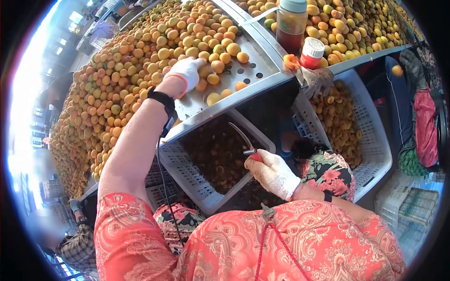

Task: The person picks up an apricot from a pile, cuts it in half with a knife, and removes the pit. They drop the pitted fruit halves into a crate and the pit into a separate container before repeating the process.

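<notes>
My left hand (183, 75), in a white glove with an orange cuff, reaches onto the metal sorting table (187, 105) at the edge of a large heap of apricots (126, 75). Its fingertips touch the fruit, but whether they hold one is hidden. My right hand (274, 175), in a stained white glove, is wrapped round the red handle of a curved metal tool (243, 139). The tool points up and left over a grey crate (194, 187) holding dark fruit pieces. A few loose apricots (213, 98) lie near the table's front edge.
A bottle of dark liquid (290, 28), a red jar with white lid (312, 52) and a dirty glove (318, 80) sit on the metal divider. At right, a crate (375, 136) holds halved fruit. A co-worker's plaid sleeve (82, 246) shows lower left; another person's gloved hand (415, 68), upper right.
</notes>
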{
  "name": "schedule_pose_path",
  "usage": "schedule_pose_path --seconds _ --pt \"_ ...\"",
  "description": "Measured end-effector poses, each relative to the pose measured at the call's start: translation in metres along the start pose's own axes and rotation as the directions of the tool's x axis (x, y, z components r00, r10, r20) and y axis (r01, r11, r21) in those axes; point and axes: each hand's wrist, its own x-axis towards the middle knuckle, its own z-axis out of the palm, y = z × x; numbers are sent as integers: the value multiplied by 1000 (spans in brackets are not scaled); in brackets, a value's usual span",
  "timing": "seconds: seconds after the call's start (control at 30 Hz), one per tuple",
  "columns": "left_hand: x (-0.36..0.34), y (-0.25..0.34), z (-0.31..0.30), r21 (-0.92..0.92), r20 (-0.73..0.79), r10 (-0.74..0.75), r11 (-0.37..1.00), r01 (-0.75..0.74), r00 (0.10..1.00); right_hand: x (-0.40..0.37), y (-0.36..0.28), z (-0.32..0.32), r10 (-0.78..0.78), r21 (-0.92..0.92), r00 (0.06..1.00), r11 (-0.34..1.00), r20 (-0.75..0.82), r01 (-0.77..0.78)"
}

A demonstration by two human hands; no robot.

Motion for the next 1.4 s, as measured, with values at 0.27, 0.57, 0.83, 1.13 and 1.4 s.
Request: schedule_pose_path --seconds 0.27,0.57,0.83,1.13,1.4 --pt "-57 31 -9 -286 -66 -94 955 71 993 -13 -4 -6 -258 157 960 949 -107 272" --pt "-290 101 -36 -945 -16 -258 -311 -99 966 -71 -47 37 -444 180 872 893 204 413" --pt "-384 144 -31 -808 -146 -335 -502 -308 931 -121 -58 71 -529 -143 775 787 345 600" --pt "-387 145 -34 -854 -213 -394 -369 -367 894 -144 -69 74 -572 -264 742 700 350 664" --pt "-375 154 -26 -817 -288 -505 -314 -483 814 -131 -59 79 -660 -368 696 595 283 714"
